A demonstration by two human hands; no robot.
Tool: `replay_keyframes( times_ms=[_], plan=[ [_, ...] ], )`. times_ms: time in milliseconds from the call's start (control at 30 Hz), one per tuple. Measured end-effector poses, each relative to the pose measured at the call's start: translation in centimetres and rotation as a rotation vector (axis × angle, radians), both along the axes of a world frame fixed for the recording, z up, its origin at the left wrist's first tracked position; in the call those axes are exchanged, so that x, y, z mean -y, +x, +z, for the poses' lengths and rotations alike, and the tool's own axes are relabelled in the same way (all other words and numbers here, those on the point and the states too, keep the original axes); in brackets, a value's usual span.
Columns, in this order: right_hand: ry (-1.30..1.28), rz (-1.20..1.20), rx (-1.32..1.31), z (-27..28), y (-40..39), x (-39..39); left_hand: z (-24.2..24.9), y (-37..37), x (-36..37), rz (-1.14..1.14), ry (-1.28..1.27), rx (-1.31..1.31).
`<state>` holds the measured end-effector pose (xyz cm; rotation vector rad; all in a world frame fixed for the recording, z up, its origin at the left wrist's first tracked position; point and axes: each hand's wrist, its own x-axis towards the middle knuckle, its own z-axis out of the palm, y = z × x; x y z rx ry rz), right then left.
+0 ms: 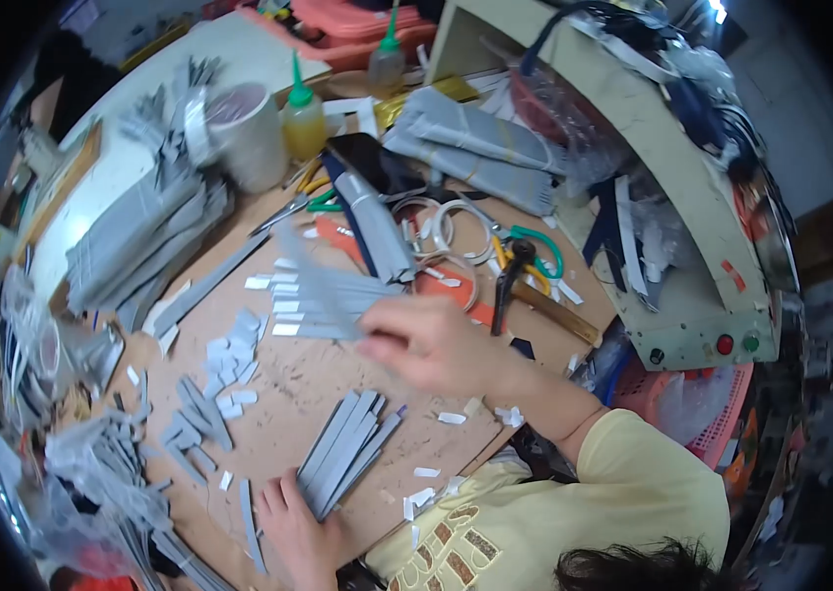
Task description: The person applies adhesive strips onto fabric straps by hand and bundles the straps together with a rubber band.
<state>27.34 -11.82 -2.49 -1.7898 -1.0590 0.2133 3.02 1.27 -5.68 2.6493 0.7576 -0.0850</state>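
Observation:
My right hand (pixel 426 340) is closed in a pinch above the middle of the board, with a pale grey strip (pixel 313 271) in its fingers, smeared by motion. Below it lies a row of grey strips with white ends (pixel 318 307). My left hand (pixel 298 532) rests at the board's near edge, fingers spread, touching the lower end of a stack of grey strips (pixel 345 448). One loose curved strip (pixel 251 524) lies just left of that hand. Short grey pieces (pixel 198 424) and small pale tabs (pixel 231 350) are scattered further left.
Scissors with green handles (pixel 549 251), tape rolls (pixel 456 231) and a hammer (pixel 554 313) lie at the right. Behind stand a glue bottle (pixel 303 113) and a white cup (pixel 247 138). Grey bundles (pixel 135 246) lie left; a machine housing (pixel 707 330) stands right.

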Motion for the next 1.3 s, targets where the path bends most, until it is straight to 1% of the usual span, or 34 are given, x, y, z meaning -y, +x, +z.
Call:
replay_keyframes(
  times_ms=[33,100,133,200,233,367,433,467,533,600,633,700,733,833,867,933,967,1033,1100,1133,1200,1233,1300],
  plan=[
    [0.010,0.038,0.002,-0.3,-0.5,-0.4,0.1,0.2,-0.1,0.025,0.013,-0.048],
    [-0.053,0.096,-0.069,0.1,-1.3,-0.8,0.1,0.6,-0.2,-0.003,0.022,-0.055],
    [-0.050,0.082,-0.068,-0.4,-1.7,-1.2,0.1,0.6,-0.3,-0.009,0.025,-0.071],
    [0.003,0.151,0.013,-1.8,-2.1,-1.9,0.1,0.5,-0.2,-0.001,0.028,-0.110],
    [0.005,0.160,0.007,-2.2,-2.1,-1.9,0.0,0.4,-0.1,0.009,0.029,-0.116],
    [-0.045,0.304,-0.223,-3.5,-2.3,-3.2,-0.1,-0.2,-0.4,-0.012,-0.010,-0.160],
    [-0.021,0.295,-0.378,-4.3,-2.4,-3.6,0.2,-0.3,-0.6,-0.005,-0.032,-0.152],
    [-0.024,0.323,-0.395,-4.5,-2.3,-3.7,0.4,-0.4,-0.6,-0.007,-0.060,-0.130],
    [-0.055,0.322,-0.615,-5.0,-2.3,-3.7,0.8,-0.7,-0.7,0.002,-0.115,-0.100],
    [-0.131,0.324,-0.748,-5.4,-2.3,-3.6,1.0,-0.7,-0.8,-0.033,-0.054,-0.061],
    [-0.137,0.359,-0.773,-5.8,-2.1,-3.6,1.1,-0.6,-1.0,0.001,-0.053,-0.088],
    [-0.153,0.395,-0.922,-6.6,-2.0,-3.6,1.2,-0.8,-1.1,-0.038,-0.099,-0.020],
    [-0.164,0.412,-0.945,-6.8,-2.2,-3.6,1.3,-1.0,-1.1,-0.017,-0.107,-0.043],
    [-0.180,0.379,-1.040,-5.9,-2.0,-3.7,1.2,-1.0,-1.1,-0.011,-0.163,0.005],
    [-0.182,0.370,-1.062,-5.8,-1.9,-3.7,1.2,-1.0,-1.1,-0.008,-0.174,0.028],
    [-0.134,0.386,-0.936,-7.2,-1.7,-3.6,1.1,-1.1,-1.1,-0.011,-0.205,0.049],
    [-0.205,0.373,-0.944,-6.4,-1.6,-3.7,1.0,-1.3,-1.1,0.034,-0.174,0.043],
    [-0.187,0.301,-0.949,-7.4,-1.9,-3.7,0.4,-1.4,-1.1,0.004,-0.177,0.088],
    [-0.194,0.302,-0.941,-7.4,-1.9,-3.6,0.6,-1.4,-1.4,-0.008,-0.192,0.109],
    [-0.228,0.316,-0.934,-7.3,-1.7,-3.5,0.6,-1.5,-1.4,0.042,-0.156,0.104],
    [-0.201,0.321,-0.921,-7.3,-1.8,-3.6,0.5,-1.7,-1.4,-0.001,-0.169,0.116],
    [-0.203,0.338,-0.943,-7.7,-1.5,-3.4,0.6,-1.9,-1.5,0.033,-0.145,0.109],
    [-0.209,0.379,-0.962,-7.7,-1.5,-3.6,0.6,-2.0,-1.5,0.029,-0.162,0.130]
  ],
)
